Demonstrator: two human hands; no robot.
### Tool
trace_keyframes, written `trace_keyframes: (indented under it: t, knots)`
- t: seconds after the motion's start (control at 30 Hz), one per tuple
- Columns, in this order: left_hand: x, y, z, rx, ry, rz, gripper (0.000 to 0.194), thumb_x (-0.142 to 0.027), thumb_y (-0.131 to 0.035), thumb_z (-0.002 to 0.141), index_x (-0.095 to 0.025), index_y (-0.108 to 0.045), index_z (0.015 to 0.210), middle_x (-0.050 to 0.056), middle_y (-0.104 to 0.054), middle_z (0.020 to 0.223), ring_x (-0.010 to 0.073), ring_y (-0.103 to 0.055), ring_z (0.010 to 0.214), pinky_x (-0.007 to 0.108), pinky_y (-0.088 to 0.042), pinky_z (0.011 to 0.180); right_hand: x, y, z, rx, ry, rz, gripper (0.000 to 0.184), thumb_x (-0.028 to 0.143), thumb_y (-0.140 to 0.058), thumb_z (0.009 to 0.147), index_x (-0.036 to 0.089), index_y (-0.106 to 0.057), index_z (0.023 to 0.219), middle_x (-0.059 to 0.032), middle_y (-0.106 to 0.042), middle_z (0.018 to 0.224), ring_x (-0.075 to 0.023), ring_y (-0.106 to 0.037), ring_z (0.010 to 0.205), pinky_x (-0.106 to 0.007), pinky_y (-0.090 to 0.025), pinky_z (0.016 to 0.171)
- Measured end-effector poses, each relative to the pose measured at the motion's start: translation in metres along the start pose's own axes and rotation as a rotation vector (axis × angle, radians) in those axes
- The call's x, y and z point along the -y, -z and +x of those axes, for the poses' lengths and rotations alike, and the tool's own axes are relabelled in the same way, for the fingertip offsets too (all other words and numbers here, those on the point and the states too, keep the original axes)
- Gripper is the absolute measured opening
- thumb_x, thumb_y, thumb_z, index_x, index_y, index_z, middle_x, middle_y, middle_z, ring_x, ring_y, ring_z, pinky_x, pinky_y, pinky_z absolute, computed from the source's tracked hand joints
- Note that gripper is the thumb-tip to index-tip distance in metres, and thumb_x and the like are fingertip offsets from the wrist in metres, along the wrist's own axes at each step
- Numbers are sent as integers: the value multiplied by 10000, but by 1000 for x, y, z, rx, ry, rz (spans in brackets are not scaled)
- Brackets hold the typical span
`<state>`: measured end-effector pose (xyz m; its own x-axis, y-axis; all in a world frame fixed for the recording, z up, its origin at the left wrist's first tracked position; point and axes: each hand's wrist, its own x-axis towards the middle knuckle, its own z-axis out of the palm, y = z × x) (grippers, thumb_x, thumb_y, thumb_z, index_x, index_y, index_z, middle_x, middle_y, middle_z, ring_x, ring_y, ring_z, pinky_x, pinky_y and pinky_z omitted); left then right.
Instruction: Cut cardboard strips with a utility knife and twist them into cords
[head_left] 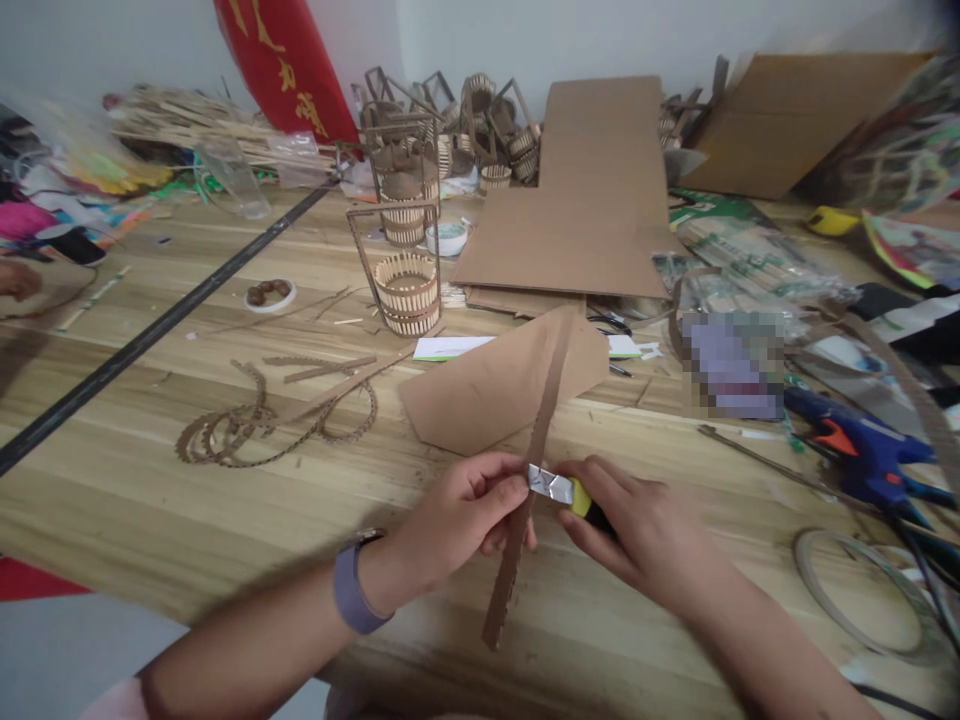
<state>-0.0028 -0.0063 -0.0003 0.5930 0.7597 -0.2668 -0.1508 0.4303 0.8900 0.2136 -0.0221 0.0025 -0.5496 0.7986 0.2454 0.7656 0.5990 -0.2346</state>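
Observation:
My left hand (480, 510) is closed on a long brown cardboard strip (545, 415), thumb on top and fingers underneath. The strip slants from near my body up over a flat piece of brown cardboard (465, 405). Wrapped in my right hand (626, 520) is a yellow and black utility knife (580, 497). Its silver blade lies across the strip, close beside my left thumb. To the left, several curled and straight cardboard strips (225, 432) rest in a loose pile on the table.
Small wooden-slat baskets (407, 300) with tall handles stand behind. A large cardboard sheet (600, 190) lies at the back. A blue glue gun (870, 450) and a tape roll (862, 590) are at right. A black bar (172, 310) crosses the left side. Another person's hand (19, 280) shows at far left.

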Motion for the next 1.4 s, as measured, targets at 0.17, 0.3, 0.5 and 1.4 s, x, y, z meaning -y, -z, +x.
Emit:
trace_keyframes:
  t: [0.17,0.3,0.5,1.4]
  knots:
    - [-1,-2,0,-48,7,55,349,-513,-597,876,-169,-542,880,-15,-635,613,48,-344,418,202,-237,417,3,-2,1,11,-4,1,204,322,-408,983,197,-558,1043,-44,-691,815,-170,-684,617,-267,-461,520]
    - [2,-2,-1,-37,22,102,329,-498,-599,878,-179,-519,866,-28,-610,598,53,-367,428,195,-249,419,7,-2,1,20,-4,11,226,346,-381,1000,196,-545,1039,-40,-689,819,-167,-690,632,-267,-457,521]
    - [5,-1,-1,-18,-21,129,384,-558,-566,910,-177,-526,887,-34,-561,639,62,-391,492,196,-278,451,9,-2,1,19,-6,34,227,351,-372,1004,203,-545,1010,-37,-688,807,-164,-681,626,-265,-440,515]
    - [0,-3,-2,-13,1,32,414,-581,-614,864,-178,-532,821,-55,-474,666,64,-354,534,214,-282,508,-1,2,1,-10,24,3,166,304,-430,972,203,-561,997,-26,-684,783,-151,-661,577,-260,-433,501]
